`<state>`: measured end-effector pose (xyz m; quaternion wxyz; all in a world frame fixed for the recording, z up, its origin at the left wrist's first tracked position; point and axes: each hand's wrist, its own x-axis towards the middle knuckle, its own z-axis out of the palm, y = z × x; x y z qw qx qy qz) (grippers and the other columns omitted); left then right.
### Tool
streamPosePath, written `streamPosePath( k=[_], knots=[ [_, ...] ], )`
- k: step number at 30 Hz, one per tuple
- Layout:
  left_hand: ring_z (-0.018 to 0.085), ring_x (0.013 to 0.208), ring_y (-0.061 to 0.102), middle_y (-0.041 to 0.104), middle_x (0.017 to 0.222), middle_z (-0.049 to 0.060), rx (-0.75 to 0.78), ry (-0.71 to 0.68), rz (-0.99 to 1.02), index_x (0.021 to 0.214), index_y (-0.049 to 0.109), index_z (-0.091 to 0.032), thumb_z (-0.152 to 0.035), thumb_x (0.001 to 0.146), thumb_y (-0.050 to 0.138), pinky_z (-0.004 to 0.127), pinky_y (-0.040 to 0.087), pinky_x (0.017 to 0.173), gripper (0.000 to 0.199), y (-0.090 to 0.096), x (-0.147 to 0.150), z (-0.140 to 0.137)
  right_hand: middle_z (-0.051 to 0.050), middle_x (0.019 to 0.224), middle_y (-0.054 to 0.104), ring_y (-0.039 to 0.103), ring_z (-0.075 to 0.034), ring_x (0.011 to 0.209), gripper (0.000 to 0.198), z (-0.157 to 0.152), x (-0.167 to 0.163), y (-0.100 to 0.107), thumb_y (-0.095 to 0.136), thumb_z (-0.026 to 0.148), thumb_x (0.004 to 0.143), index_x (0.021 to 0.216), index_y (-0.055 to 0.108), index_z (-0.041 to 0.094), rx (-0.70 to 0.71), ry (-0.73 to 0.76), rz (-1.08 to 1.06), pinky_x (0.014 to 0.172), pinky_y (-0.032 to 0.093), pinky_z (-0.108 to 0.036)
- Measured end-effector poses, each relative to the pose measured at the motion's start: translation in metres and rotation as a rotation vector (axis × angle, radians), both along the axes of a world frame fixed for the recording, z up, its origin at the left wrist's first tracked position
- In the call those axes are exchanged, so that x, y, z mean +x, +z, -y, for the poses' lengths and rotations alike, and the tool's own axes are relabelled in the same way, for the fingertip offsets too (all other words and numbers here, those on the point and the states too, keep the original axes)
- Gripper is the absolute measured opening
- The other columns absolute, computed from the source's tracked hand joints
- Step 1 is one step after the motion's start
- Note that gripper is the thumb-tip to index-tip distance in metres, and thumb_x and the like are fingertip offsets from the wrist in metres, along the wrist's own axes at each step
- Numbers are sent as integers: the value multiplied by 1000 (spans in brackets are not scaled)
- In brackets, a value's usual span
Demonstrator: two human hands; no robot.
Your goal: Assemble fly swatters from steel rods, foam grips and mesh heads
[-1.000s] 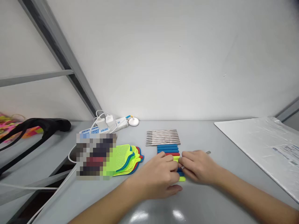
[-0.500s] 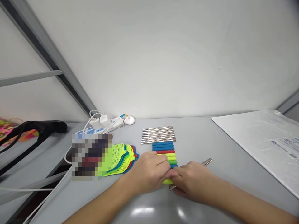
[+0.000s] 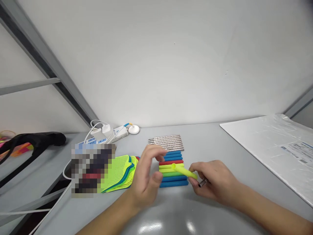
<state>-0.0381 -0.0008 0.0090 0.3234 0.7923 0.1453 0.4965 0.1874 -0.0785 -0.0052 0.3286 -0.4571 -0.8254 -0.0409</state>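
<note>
My right hand [image 3: 212, 182] pinches a yellow-green hollow tube [image 3: 184, 170] by its near end, its open mouth pointing left. A metal rod [image 3: 202, 182] is also in that hand, one end sticking out below the fingers. My left hand [image 3: 148, 178] is open, thumb and fingers spread and curved, holding nothing. It hovers by the left ends of a row of coloured tubes [image 3: 173, 179] in blue, green, yellow-green and red. Beyond them lies a row of metal rods [image 3: 168, 140], partly hidden by my left fingers. Left of that hand are stacked perforated fly swatter heads [image 3: 119, 166].
A power strip [image 3: 119, 133] with white plugs and cables stands at the back left, beside a round white device [image 3: 134, 130]. A blurred-out item [image 3: 93, 171] lies in front. A plastic-wrapped white board [image 3: 269, 143] covers the right side. Grey metal framing [image 3: 46, 58] rises at left.
The yellow-green tube has come up off the table in my right hand, with the metal rod still held. My left hand has let go, opened and moved left.
</note>
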Motion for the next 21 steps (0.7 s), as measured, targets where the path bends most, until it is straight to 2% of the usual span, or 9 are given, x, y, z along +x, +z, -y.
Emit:
streamPosePath(
  k=[2, 4, 6, 9, 11, 14, 16, 18, 21],
  knots=[
    [23, 100, 52, 50, 110, 11, 0, -101, -118, 123, 54, -18, -54, 98, 36, 39, 45, 86, 47, -1, 6, 10, 10, 58, 56, 43, -7, 43, 13, 1, -2, -5, 57, 19, 83, 95, 52, 22, -16, 19, -32, 47, 28, -23],
    [22, 103, 52, 52, 110, 11, -8, -191, -168, 125, 53, -19, -43, 100, 39, 38, 47, 87, 38, -4, 12, 21, 10, 58, 56, 46, -8, 46, 16, 3, -6, -12, 58, 17, 79, 93, 52, 23, -60, 56, -63, 49, 29, -22],
    [20, 99, 54, 55, 105, 10, -27, -213, -140, 122, 53, -19, -30, 101, 40, 35, 49, 84, 27, -7, 16, 28, 10, 59, 56, 46, -8, 48, 19, 4, -10, -15, 57, 15, 76, 92, 53, 24, -115, 92, -86, 50, 29, -22],
    [19, 92, 56, 58, 98, 8, 5, -167, -49, 113, 54, -19, -24, 100, 42, 33, 49, 79, 19, -12, 16, 26, 8, 60, 53, 42, -9, 47, 15, 4, -12, -12, 53, 13, 80, 91, 53, 23, -113, 140, -98, 49, 29, -24],
    [18, 83, 55, 59, 90, 7, 84, -128, -18, 113, 53, -19, -23, 99, 42, 32, 48, 73, 18, -12, 12, 19, 6, 61, 51, 40, -10, 49, 13, 3, -9, -5, 48, 12, 86, 92, 54, 23, -55, 168, -136, 50, 30, -24],
    [14, 66, 49, 56, 75, 2, 262, -42, -69, 114, 52, -19, -20, 97, 44, 27, 41, 60, 18, -6, 8, 8, 2, 64, 52, 45, -13, 55, 20, 2, -2, 4, 39, 11, 92, 99, 55, 21, 52, 192, -307, 53, 35, -26],
    [13, 59, 45, 53, 67, -1, 361, 28, -139, 111, 54, -18, -19, 96, 47, 25, 35, 54, 17, -2, 7, 5, -3, 70, 55, 51, -16, 63, 23, 3, 4, 7, 34, 17, 97, 102, 56, 20, 110, 204, -448, 57, 39, -30],
    [12, 55, 45, 54, 64, -2, 403, 75, -220, 108, 55, -18, -19, 95, 48, 24, 34, 51, 15, 0, 8, 5, -5, 71, 54, 51, -19, 65, 29, 4, 9, 8, 31, 28, 100, 93, 59, 21, 126, 163, -557, 58, 39, -33],
    [13, 59, 55, 63, 71, 0, 418, 97, -366, 105, 56, -18, -21, 95, 51, 24, 40, 54, 12, -2, 9, 6, -2, 61, 46, 41, -17, 56, 42, 3, 12, 9, 31, 39, 101, 71, 56, 23, 12, -20, -722, 53, 33, -32]
  ],
)
